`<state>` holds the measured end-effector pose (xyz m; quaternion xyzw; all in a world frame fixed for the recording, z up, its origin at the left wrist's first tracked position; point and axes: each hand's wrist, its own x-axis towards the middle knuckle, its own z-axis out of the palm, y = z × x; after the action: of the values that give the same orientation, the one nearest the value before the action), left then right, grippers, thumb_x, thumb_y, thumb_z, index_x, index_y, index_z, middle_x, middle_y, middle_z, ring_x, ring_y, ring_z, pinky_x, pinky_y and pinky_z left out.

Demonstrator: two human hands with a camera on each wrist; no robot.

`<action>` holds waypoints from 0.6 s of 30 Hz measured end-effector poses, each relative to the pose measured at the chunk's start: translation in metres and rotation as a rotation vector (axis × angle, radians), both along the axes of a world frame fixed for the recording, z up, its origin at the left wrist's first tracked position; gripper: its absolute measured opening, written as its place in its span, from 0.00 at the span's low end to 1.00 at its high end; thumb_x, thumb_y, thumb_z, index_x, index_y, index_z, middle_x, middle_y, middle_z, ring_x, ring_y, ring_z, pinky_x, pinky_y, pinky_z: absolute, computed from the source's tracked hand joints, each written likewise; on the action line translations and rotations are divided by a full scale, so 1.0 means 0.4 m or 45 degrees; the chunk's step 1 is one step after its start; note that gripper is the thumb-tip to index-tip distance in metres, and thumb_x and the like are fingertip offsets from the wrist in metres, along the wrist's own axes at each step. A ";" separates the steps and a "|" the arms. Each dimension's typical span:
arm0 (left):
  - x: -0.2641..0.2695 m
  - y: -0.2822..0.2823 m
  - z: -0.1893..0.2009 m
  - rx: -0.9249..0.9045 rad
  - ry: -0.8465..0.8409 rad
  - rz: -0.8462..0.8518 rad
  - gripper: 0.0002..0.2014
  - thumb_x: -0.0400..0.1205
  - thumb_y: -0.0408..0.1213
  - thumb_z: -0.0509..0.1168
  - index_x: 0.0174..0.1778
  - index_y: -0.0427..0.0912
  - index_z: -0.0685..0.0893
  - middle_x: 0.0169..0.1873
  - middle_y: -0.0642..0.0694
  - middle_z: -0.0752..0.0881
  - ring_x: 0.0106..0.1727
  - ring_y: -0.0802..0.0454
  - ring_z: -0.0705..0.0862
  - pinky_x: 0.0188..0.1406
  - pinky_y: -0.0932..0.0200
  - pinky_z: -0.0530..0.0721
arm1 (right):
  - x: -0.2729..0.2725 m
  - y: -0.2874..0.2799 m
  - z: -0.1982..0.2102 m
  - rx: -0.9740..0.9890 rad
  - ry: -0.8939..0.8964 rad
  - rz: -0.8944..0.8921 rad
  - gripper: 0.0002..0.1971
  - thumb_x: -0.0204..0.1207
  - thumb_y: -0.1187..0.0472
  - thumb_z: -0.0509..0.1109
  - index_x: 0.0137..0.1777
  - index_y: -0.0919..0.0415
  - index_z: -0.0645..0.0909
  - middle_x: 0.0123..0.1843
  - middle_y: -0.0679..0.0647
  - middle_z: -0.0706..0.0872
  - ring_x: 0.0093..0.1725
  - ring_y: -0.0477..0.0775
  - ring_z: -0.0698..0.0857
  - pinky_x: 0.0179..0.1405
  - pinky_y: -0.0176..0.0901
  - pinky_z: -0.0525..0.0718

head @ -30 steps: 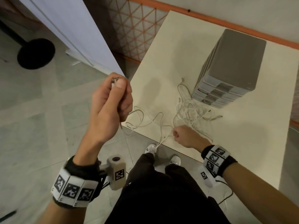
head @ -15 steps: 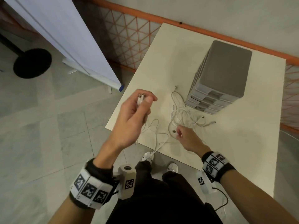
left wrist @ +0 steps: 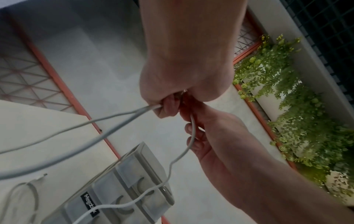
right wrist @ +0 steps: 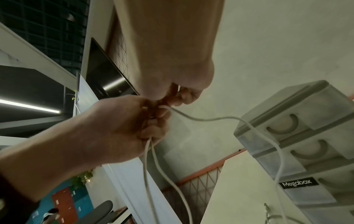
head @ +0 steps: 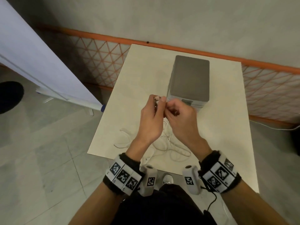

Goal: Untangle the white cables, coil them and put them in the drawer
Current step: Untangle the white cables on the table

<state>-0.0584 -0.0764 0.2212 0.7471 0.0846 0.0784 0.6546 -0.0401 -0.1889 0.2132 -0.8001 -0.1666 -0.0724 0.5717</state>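
Meeting knuckle to knuckle above the table (head: 227, 127), the left hand (head: 150, 120) and right hand (head: 181, 120) each pinch white cables (left wrist: 122, 115). Loose loops (head: 170, 148) lie along the table's near edge, before the closed drawer unit (head: 190, 78).

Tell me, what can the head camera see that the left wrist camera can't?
Only the head view shows the tangle of white cables on the table and both wrist bands. Only the left wrist view shows the green plants and the drawer fronts with the Megabox label. Both show the left hand and right hand meeting on cable, and the drawer unit.
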 end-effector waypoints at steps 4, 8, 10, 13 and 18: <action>0.018 -0.003 0.027 -0.069 -0.063 0.116 0.13 0.92 0.40 0.52 0.41 0.44 0.71 0.32 0.51 0.75 0.32 0.57 0.74 0.33 0.54 0.77 | -0.014 0.005 -0.021 -0.061 0.092 0.095 0.08 0.80 0.57 0.70 0.52 0.60 0.76 0.27 0.43 0.84 0.25 0.47 0.82 0.27 0.44 0.80; 0.028 0.031 0.049 -0.126 -0.149 0.229 0.14 0.92 0.36 0.49 0.40 0.40 0.67 0.32 0.45 0.70 0.33 0.55 0.69 0.35 0.64 0.73 | -0.033 -0.018 -0.085 -0.175 0.186 0.246 0.06 0.83 0.53 0.68 0.55 0.54 0.79 0.40 0.38 0.87 0.31 0.52 0.82 0.32 0.42 0.79; 0.025 0.045 0.050 -0.168 -0.159 0.245 0.16 0.93 0.37 0.49 0.38 0.43 0.66 0.28 0.53 0.70 0.30 0.56 0.68 0.33 0.60 0.72 | -0.029 -0.026 -0.111 -0.227 0.164 0.299 0.06 0.84 0.55 0.68 0.56 0.55 0.82 0.46 0.38 0.87 0.35 0.52 0.83 0.36 0.41 0.80; 0.018 0.066 0.062 -0.322 -0.161 0.316 0.16 0.93 0.38 0.48 0.37 0.45 0.65 0.25 0.57 0.69 0.25 0.57 0.68 0.24 0.60 0.70 | -0.012 -0.036 -0.147 -0.398 0.159 0.377 0.09 0.86 0.55 0.65 0.52 0.59 0.84 0.43 0.43 0.87 0.37 0.44 0.83 0.39 0.39 0.80; 0.015 0.132 0.095 -0.405 -0.229 0.490 0.17 0.93 0.40 0.48 0.36 0.46 0.65 0.23 0.58 0.68 0.21 0.59 0.64 0.18 0.66 0.63 | -0.002 -0.086 -0.223 -0.456 0.307 0.356 0.14 0.86 0.56 0.64 0.39 0.59 0.82 0.33 0.43 0.84 0.34 0.43 0.82 0.38 0.38 0.78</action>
<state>-0.0525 -0.0234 0.2593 0.5950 0.1778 0.2531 0.7419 -0.0408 -0.2234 0.1240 -0.8606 -0.2164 0.1337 0.4411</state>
